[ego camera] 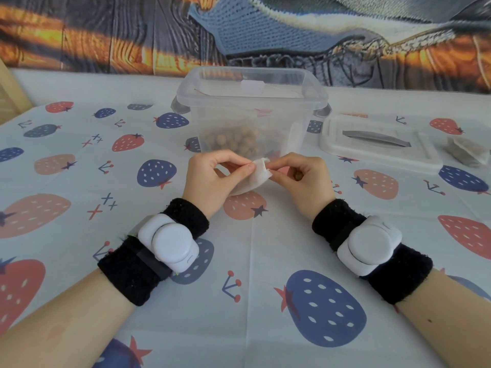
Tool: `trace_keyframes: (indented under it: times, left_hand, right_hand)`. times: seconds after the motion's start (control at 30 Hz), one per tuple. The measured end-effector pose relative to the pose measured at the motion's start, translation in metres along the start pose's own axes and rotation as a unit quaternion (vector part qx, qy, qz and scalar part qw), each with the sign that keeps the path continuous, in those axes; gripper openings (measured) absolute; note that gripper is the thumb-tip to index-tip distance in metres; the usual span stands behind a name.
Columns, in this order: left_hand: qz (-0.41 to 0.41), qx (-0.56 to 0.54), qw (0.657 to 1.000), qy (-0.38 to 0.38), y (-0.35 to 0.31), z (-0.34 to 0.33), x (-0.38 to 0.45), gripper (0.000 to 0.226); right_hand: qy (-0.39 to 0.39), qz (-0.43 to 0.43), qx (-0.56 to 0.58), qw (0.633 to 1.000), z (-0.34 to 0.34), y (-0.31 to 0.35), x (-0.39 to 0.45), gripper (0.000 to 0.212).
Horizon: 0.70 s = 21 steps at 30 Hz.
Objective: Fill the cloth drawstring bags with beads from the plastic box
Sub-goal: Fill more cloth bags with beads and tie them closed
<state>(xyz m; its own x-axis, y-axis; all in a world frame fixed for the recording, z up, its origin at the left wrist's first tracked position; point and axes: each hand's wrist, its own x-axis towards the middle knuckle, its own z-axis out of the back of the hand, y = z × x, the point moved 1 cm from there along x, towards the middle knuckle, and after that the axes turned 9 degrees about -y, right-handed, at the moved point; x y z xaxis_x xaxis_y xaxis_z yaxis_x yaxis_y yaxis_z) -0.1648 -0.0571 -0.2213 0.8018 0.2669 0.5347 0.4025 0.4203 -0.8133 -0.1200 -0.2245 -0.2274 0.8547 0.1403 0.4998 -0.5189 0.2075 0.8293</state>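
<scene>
strawberry tablecloth (pixel 79 181) | printed backdrop (pixel 106 35) | box lid (pixel 377 142) right

Small white cloth bag (pixel 256 176) is held up just in front of the clear plastic box (pixel 251 112), lid off, brown beads (pixel 233 142) piled at its bottom.

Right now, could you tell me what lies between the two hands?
In the head view, only the small white cloth bag lies between the left hand and right hand; both pinch its top edge.
</scene>
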Motion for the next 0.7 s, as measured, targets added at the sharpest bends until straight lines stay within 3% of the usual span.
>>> trace_keyframes:
  times: [0.2,0.47,0.7]
  left_hand:
    - [0.018,-0.028,0.999,0.007,-0.002,0.000,0.000,0.011]
    - [0.018,-0.011,1.000,0.006,0.003,-0.001,0.002,0.013]
    - [0.079,0.049,0.985,0.147,0.019,-0.008,0.002,0.023]
  right_hand:
    - [-0.120,0.009,0.021,0.992,0.006,0.004,0.003,0.023]
    - [-0.102,0.091,0.025,0.990,0.002,0.012,0.000,0.024]
    - [-0.039,0.005,0.103,0.994,0.003,0.008,0.005,0.024]
